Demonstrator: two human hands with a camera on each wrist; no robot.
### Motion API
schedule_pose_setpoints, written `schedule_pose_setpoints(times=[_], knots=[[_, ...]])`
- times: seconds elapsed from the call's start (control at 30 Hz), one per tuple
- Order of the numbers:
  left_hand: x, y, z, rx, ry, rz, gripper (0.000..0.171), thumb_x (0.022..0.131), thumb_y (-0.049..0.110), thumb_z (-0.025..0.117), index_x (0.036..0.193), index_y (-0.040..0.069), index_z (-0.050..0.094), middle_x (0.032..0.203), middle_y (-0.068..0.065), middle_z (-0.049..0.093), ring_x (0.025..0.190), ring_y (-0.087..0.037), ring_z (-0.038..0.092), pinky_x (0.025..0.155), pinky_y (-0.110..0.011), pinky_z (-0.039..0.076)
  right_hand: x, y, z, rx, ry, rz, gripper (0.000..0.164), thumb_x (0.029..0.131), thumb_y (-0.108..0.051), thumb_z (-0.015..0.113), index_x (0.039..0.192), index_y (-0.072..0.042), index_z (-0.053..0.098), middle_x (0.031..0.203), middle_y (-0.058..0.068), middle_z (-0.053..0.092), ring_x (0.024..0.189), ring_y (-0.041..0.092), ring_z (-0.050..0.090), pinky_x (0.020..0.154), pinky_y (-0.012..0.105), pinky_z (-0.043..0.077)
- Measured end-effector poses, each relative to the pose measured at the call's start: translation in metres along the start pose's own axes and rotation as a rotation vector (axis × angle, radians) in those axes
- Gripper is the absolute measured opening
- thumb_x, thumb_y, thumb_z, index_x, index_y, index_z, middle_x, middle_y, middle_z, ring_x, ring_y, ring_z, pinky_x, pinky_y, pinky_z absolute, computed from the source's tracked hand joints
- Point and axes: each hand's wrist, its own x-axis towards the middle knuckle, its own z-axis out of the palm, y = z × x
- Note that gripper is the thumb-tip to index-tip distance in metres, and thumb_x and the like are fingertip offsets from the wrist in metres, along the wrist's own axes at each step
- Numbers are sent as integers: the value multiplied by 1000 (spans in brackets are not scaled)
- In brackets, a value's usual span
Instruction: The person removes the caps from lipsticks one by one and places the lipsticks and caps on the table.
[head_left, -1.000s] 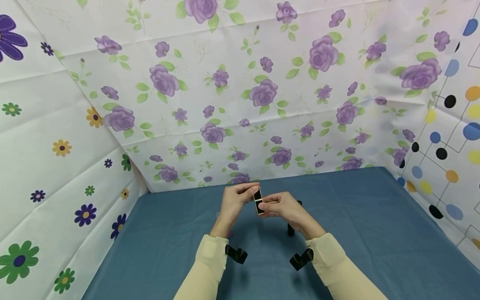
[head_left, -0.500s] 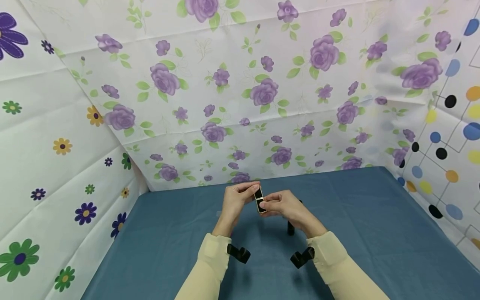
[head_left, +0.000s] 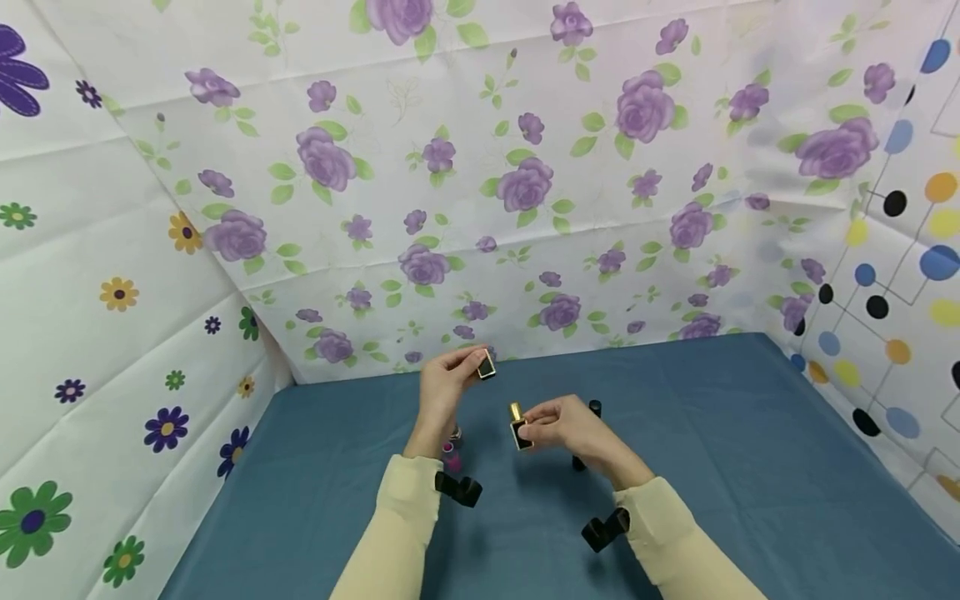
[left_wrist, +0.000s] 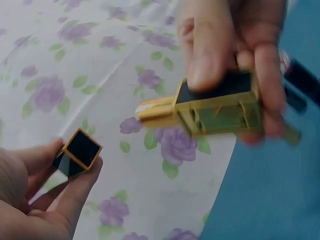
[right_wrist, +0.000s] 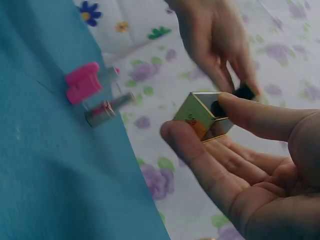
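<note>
My left hand (head_left: pixel 438 392) pinches a square black cap with gold edges (head_left: pixel 486 364), raised over the table's far edge. Lower and to the right, my right hand (head_left: pixel 566 425) holds a lipstick (head_left: pixel 521 433) between thumb and fingers. Its case is black and gold, and a gold inner tube (left_wrist: pixel 157 111) sticks out of the top. Cap and lipstick are apart, with a gap between them. In the right wrist view the gold base of the lipstick (right_wrist: pixel 195 117) faces the camera, and the left hand (right_wrist: pixel 215 40) shows behind it.
Beyond my left wrist a pink tube (right_wrist: pixel 82 85) and a slim tube with a metallic band (right_wrist: pixel 100 114) stand on the blue cloth (head_left: pixel 712 433). Black tubes (head_left: pixel 578 463) sit partly hidden behind my right hand. Flowered sheets (head_left: pixel 480 167) wall the table.
The lipstick's cap has come off. My left hand has moved up and left with the cap, while my right hand has moved slightly down with the lipstick, baring its gold tube.
</note>
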Motion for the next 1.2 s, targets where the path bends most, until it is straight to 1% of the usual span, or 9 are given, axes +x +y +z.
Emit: schedule_pose_setpoints(times=[0.17, 0.27, 0.4, 0.6, 0.73, 0.8, 0.93, 1.03, 1.2], knots=[[0, 7, -6, 47, -74, 8, 29, 101, 15, 72, 126, 1, 75, 125, -14, 71, 109, -25, 72, 94, -35, 59, 3, 3, 5, 44, 67, -28, 45, 98, -17, 76, 131, 12, 64, 117, 22, 73, 98, 30, 75, 97, 57, 56], [-1, 3, -5, 54, -72, 25, 28, 99, 16, 74, 124, 2, 76, 123, -11, 72, 108, -22, 72, 95, -35, 59, 5, 2, 6, 42, 67, -37, 47, 99, -18, 75, 133, 12, 61, 118, 22, 72, 99, 30, 74, 97, 55, 57], [-1, -2, -6, 104, -74, 58, 28, 99, 19, 75, 123, 6, 78, 123, -8, 72, 105, -20, 71, 96, -38, 58, 6, 1, 7, 54, 101, -35, 46, 99, -17, 74, 133, 11, 61, 119, 21, 72, 101, 30, 74, 96, 52, 57], [0, -8, -13, 196, -87, 89, 30, 99, 24, 75, 124, 7, 77, 126, -8, 72, 106, -21, 69, 99, -46, 55, 10, -2, 12, 3, 191, -45, 41, 100, -18, 74, 131, 6, 63, 116, 18, 73, 100, 28, 73, 97, 52, 57], [-1, -8, -19, 258, -136, 87, 31, 99, 22, 74, 128, 9, 75, 130, -7, 71, 116, -24, 67, 103, -50, 52, 14, -3, 16, -50, 254, -52, 39, 100, -17, 73, 133, 2, 64, 119, 15, 73, 100, 25, 72, 98, 55, 55], [0, -9, -22, 314, -154, 82, 31, 100, 21, 74, 129, 13, 75, 131, -6, 70, 118, -25, 66, 104, -50, 52, 17, -2, 18, -79, 278, -64, 40, 101, -16, 72, 136, 2, 62, 121, 15, 73, 101, 25, 72, 98, 56, 55], [4, -9, -26, 496, -179, 92, 32, 100, 19, 72, 132, 21, 74, 134, -4, 70, 115, -25, 68, 99, -50, 55, 23, 2, 22, -124, 307, -88, 40, 101, -13, 72, 137, 1, 62, 121, 16, 73, 104, 27, 71, 97, 55, 56], [6, -9, -28, 626, -219, 103, 35, 101, 17, 71, 136, 20, 72, 135, -5, 69, 112, -25, 70, 93, -49, 58, 27, 4, 24, -168, 327, -94, 36, 100, -12, 73, 132, 1, 64, 117, 14, 73, 103, 27, 70, 92, 51, 58], [7, -13, -31, 748, -292, 89, 36, 102, 17, 69, 137, 15, 71, 130, -7, 71, 109, -25, 70, 90, -45, 58, 34, 6, 29, -246, 360, -76, 28, 96, -8, 76, 123, -2, 68, 110, 10, 71, 97, 25, 71, 83, 45, 60]])
